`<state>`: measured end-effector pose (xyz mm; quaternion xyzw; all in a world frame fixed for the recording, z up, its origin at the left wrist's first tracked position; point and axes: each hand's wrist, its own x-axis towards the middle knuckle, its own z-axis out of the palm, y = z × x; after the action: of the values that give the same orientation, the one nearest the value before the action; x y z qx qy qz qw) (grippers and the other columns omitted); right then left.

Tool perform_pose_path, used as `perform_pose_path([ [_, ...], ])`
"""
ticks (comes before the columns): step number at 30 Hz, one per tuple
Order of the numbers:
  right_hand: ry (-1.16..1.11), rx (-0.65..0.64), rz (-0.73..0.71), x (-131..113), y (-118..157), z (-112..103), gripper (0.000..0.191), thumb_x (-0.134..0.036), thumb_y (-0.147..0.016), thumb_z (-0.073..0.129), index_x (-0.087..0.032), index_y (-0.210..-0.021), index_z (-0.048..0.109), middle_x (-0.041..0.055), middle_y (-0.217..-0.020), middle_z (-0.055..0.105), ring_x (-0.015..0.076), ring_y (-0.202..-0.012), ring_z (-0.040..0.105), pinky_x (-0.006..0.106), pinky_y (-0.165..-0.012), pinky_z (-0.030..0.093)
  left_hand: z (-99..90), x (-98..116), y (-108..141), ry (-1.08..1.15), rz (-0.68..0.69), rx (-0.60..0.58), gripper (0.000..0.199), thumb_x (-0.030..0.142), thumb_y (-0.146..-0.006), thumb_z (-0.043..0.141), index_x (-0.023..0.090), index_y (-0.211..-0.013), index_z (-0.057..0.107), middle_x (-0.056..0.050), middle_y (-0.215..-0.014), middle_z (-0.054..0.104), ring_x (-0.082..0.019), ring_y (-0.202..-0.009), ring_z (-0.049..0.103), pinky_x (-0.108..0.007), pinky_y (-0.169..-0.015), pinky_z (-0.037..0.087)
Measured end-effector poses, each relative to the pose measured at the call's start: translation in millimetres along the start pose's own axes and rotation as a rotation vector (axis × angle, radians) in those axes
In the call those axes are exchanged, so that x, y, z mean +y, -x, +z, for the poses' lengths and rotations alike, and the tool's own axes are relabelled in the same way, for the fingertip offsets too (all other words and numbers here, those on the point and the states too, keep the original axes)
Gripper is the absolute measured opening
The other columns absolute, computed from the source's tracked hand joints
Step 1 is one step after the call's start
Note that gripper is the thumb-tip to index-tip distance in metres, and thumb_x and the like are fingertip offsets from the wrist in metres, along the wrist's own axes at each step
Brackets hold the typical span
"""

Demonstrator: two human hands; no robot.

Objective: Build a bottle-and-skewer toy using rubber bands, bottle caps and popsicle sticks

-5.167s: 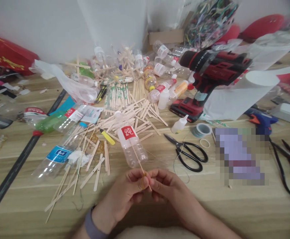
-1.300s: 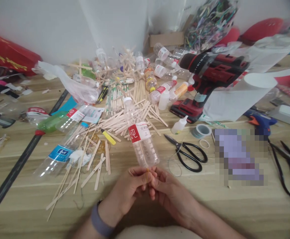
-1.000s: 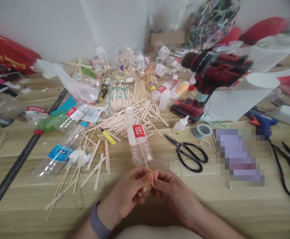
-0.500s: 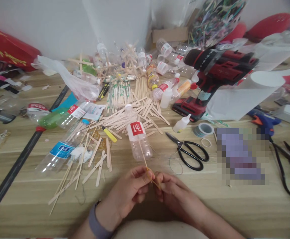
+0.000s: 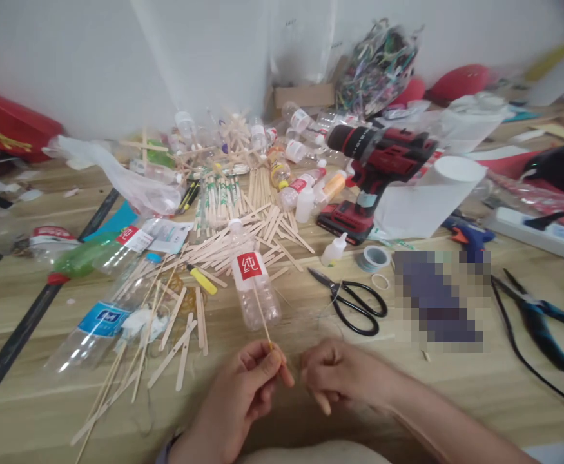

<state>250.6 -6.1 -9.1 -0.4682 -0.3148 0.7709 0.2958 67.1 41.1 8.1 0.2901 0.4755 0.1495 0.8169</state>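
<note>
1. Left hand (image 5: 250,383), nearest the viewer and taken as the centre of the dial, with 12 o'clock pointing away from the person; thumb and fingers pinch the near end of a thin stick (image 5: 263,316)

2. Right hand (image 5: 340,377), at 3 o'clock, apart from the left; its fingers are bent and blurred, one pointing down, and whether they grip anything cannot be told

3. Change of state: a moment ago the right fingers draw out a yellow band (image 5: 271,346) from the stick; now no stretched strand bridges the hands, and only a yellow trace seems to show at the left fingertips; for the work, this suggests that the band is slackened or released, leaving the left pinch alone to steady the stick

4. Clear bottle (image 5: 257,306) with red-and-white label, just beyond the left hand at 12 o'clock, leaning toward 11, base nearest the person; the stick overlaps it, though inside or in front cannot be told

5. Black-handled scissors (image 5: 336,290), lying at 2 o'clock; pliers (image 5: 535,316), well apart at 3 o'clock

6. Flat wooden sticks (image 5: 223,248), heaped beyond the bottle near 11 o'clock

7. Cordless drill (image 5: 388,151), farther off at 1 o'clock, standing on its battery
</note>
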Motion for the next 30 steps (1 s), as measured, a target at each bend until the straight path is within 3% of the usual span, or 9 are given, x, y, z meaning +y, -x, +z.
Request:
perform_pose_path([
  [4,0.235,-0.077,0.037,-15.0,-0.3,-3.4,0.021,-0.023,-0.070,0.070,-0.017,-0.050,0.069,-0.0021,-0.046,0.059,0.0074,-0.039,0.042,0.021,-0.038,0.023,-0.6,-2.7,0.3,-0.088,-0.021,0.015,0.050,0.054,-0.057,0.084,0.017,-0.069,0.053,0.004,-0.061,0.057,-0.003,-0.045,0.026,-0.020,-0.044,0.010],
  [6,0.366,-0.028,0.003,-20.4,-1.7,-1.4,0.019,-0.026,-0.069,0.074,-0.018,-0.052,0.072,-0.0036,-0.046,0.058,0.0078,-0.040,0.042,0.022,-0.040,0.022,-2.8,-4.8,-1.1,-0.124,-0.009,0.023,0.048,0.055,-0.060,0.082,0.017,-0.070,0.054,0.004,-0.062,0.057,-0.003,-0.045,0.026,-0.021,-0.044,0.010],
  [9,0.452,0.132,-0.121,-23.0,-5.4,3.2,0.017,-0.021,-0.064,0.079,-0.019,-0.049,0.071,-0.0073,-0.040,0.045,0.0064,-0.043,0.031,0.025,-0.044,0.014,-5.1,-7.5,-3.1,-0.122,0.019,0.072,0.046,0.054,-0.061,0.082,0.017,-0.072,0.056,0.006,-0.061,0.051,-0.005,-0.047,0.028,-0.021,-0.045,0.012],
  [12,0.366,0.201,-0.172,-17.0,-11.0,7.6,0.017,-0.022,-0.064,0.080,-0.020,-0.050,0.070,-0.0077,-0.043,0.042,0.0072,-0.048,0.029,0.026,-0.046,0.013,-4.2,-8.9,-5.0,-0.098,0.048,0.087,0.046,0.054,-0.060,0.082,0.017,-0.072,0.057,0.007,-0.059,0.045,-0.007,-0.050,0.030,-0.022,-0.046,0.015],
  [20,0.009,0.209,-0.039,7.3,-23.5,24.6,0.048,-0.061,-0.061,0.078,-0.020,-0.046,0.057,-0.0076,-0.038,0.041,0.0051,-0.035,0.023,0.027,-0.039,0.010,0.9,-7.9,-5.6,-0.032,0.100,0.105,0.039,0.047,-0.060,0.083,0.017,-0.070,0.060,0.006,-0.064,0.051,-0.009,-0.057,0.037,-0.022,-0.053,0.027],
  [25,-0.143,0.222,-0.049,6.0,-21.7,35.8,0.048,-0.060,-0.055,0.082,-0.018,-0.049,0.061,-0.0053,-0.044,0.050,0.0046,-0.040,0.027,0.025,-0.042,0.012,-1.6,-8.9,-7.0,0.087,0.040,0.021,0.038,0.044,-0.059,0.087,0.017,-0.069,0.062,0.005,-0.058,0.054,-0.008,-0.053,0.041,-0.020,-0.048,0.024],
  [30,-0.252,0.214,-0.081,6.8,-19.2,37.2,0.043,-0.056,-0.058,0.083,-0.016,-0.056,0.067,-0.0002,-0.054,0.062,0.0057,-0.045,0.035,0.025,-0.044,0.015,-4.0,-5.6,-3.0,0.152,0.039,-0.025,0.033,0.040,-0.060,0.087,0.015,-0.073,0.070,0.002,-0.066,0.062,-0.009,-0.061,0.052,-0.020,-0.057,0.040],
])
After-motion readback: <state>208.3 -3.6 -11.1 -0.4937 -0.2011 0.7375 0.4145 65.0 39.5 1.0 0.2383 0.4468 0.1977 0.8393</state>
